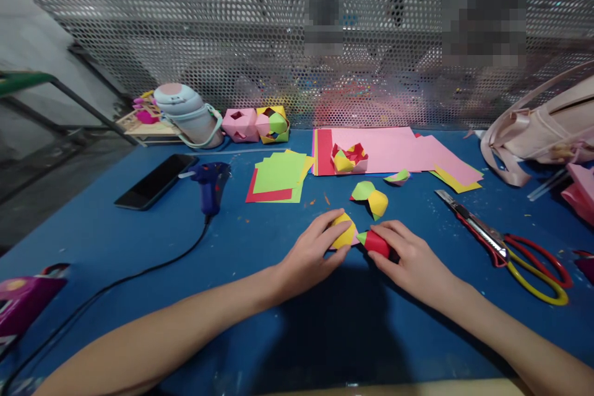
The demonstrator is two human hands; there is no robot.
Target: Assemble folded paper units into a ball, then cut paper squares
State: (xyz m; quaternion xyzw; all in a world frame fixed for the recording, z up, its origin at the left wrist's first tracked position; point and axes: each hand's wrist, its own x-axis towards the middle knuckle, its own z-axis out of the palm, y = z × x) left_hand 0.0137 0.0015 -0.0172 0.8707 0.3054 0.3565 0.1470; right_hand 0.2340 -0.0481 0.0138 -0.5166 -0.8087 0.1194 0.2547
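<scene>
Between the fingers of my left hand (320,244) is a yellow folded paper piece (344,232) with a pink edge. My right hand (406,253) grips a red folded paper piece (378,244) with a green tip. The two pieces meet or nearly meet at their points, low over the table. Just beyond my hands lie a green-and-yellow folded piece (371,198) and a small green-and-pink one (398,177). Farther back, an open red, pink and yellow paper form (349,158) rests on a stack of pink sheets (385,142).
Left of my hands are green and red paper squares (278,176), a blue glue gun (211,185) with a trailing cord, and a phone (155,182). Scissors (538,266) and a utility knife (473,226) lie right. A bottle (188,117), finished paper shapes (241,124) and perforated metal screen (260,43) stand behind.
</scene>
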